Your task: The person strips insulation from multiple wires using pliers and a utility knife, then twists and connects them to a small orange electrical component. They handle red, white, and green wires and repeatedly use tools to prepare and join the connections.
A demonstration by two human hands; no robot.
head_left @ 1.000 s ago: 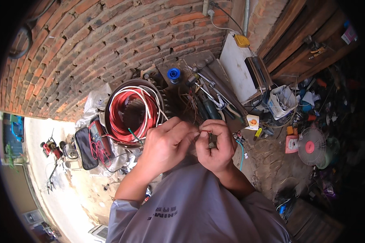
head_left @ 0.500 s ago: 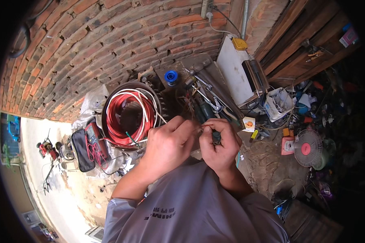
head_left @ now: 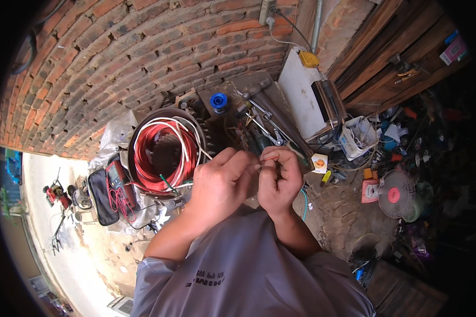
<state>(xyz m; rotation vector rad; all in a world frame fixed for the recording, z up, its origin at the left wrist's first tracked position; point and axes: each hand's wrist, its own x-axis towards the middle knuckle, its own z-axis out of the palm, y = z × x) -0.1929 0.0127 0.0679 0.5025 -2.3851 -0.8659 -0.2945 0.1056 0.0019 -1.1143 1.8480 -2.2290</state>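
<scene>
My left hand (head_left: 222, 182) and my right hand (head_left: 277, 185) are close together at the middle of the head view, both with fingertips pinched on a thin red wire (head_left: 270, 158); its ends are partly hidden by fingers. Just up-left of them, red and white wire coils (head_left: 145, 161) fill a dark round container (head_left: 135, 137), with one white strand reaching toward my left hand. Beyond my fingers lie pliers, a hammer and other metal tools (head_left: 264, 119), beside a blue spool (head_left: 218, 100).
A red multimeter (head_left: 115, 177) and black case (head_left: 100, 195) lie left. Behind are a brick wall (head_left: 143, 63) and leaning white panel (head_left: 299, 92); right, a wooden door (head_left: 381, 63), white bucket (head_left: 357, 140), fan (head_left: 394, 193) and clutter. A red wheeled machine (head_left: 55, 193) stands outside.
The whole view has shifted slightly, with the surroundings now a little further left. My hands still pinch the wire, my right fingers slightly more curled and higher than a second ago.
</scene>
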